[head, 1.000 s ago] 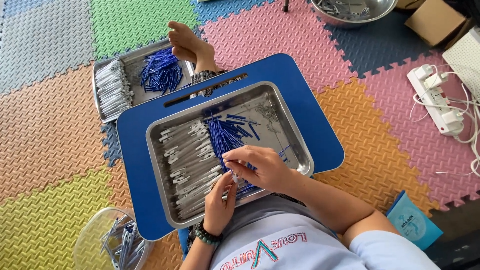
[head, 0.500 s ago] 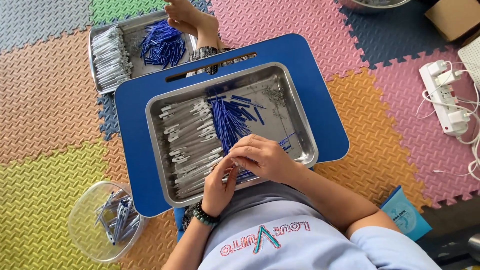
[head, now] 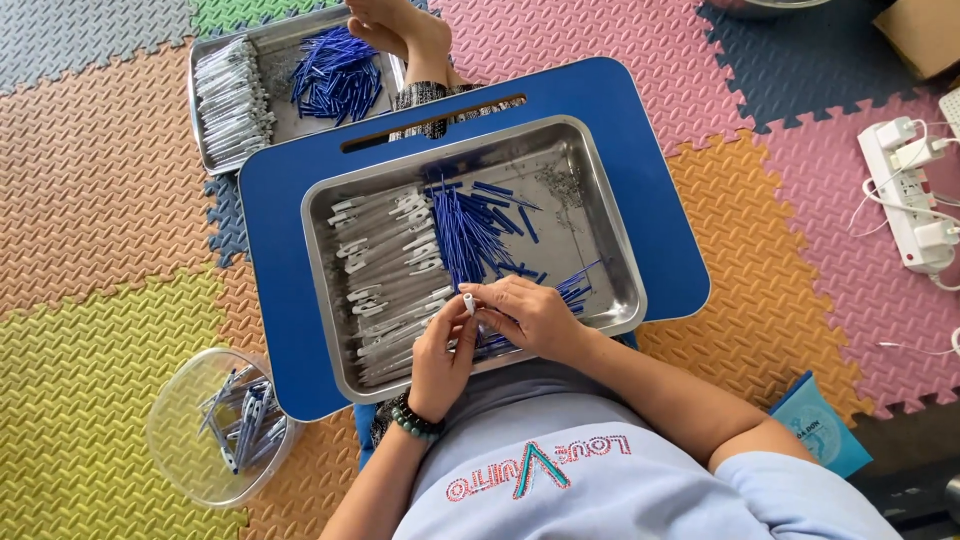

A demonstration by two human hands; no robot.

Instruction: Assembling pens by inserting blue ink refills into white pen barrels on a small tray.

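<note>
We see both hands meet at 6 o'clock of the tray [head: 600, 170]: left hand [head: 440, 355] and right hand [head: 530, 315] pinch a white tube [head: 467, 301], axis upright, approx. 12 o'clock.

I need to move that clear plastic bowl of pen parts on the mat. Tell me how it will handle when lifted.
The clear plastic bowl looks thin-walled, so it is probably light and may flex if squeezed. The pen parts lie loose and heaped toward one side, so they would likely slide and shift the balance if it tilts. Its smooth wall may be slippery.
</note>
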